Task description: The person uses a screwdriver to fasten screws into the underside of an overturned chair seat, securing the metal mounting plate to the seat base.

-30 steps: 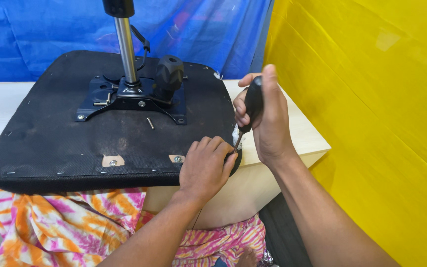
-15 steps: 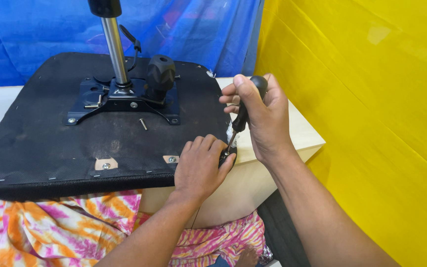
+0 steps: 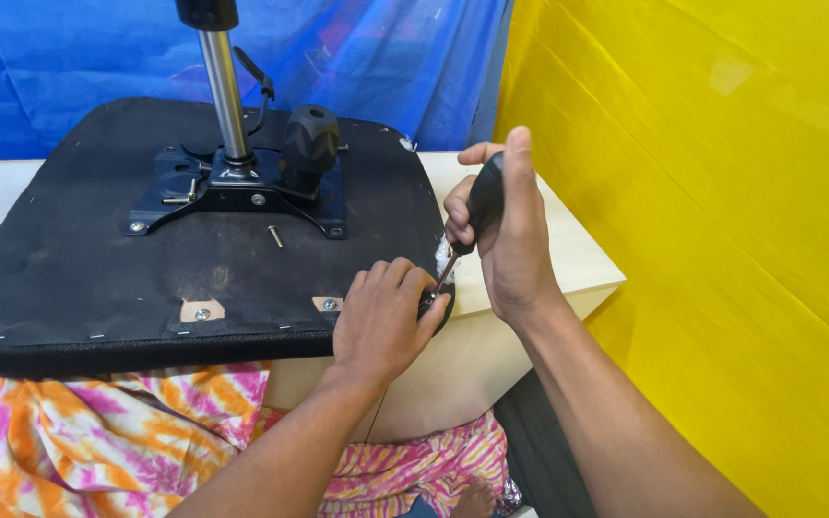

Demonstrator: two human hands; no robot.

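Since a second ago our view shifts a little left and closer, while the work itself barely changes: our right hand (image 3: pixel 506 235) stays clamped around the black-handled screwdriver (image 3: pixel 472 216), its thin shaft slanting down to the near right corner of the upturned black seat pad (image 3: pixel 79 278), and our left hand (image 3: pixel 386 321) stays curled there, fingertips pinched around the tip where a small screw seems to sit, though we cannot see it clearly. The handle looks slightly more upright than before, so we judge the driving at that corner is ongoing, not finished. The seat pad lies underside up on the pale bench (image 3: pixel 568 259), overhanging its near edge, right side close to the bench's right edge. A black metal plate (image 3: pixel 232 197) is bolted at the pad's middle, with a chrome column (image 3: pixel 225 91) rising from it and a black knob (image 3: pixel 311 137) beside it. One loose screw (image 3: pixel 274 235) lies on the pad just in front of the plate. Two small tan tabs with screws (image 3: pixel 201 311) sit along the pad's near edge. No packages, labels or signs show; only a blue sheet (image 3: pixel 69 67) behind, a yellow sheet (image 3: pixel 722 240) on the right, and pink-orange patterned cloth (image 3: pixel 117 441) below the bench's near edge.
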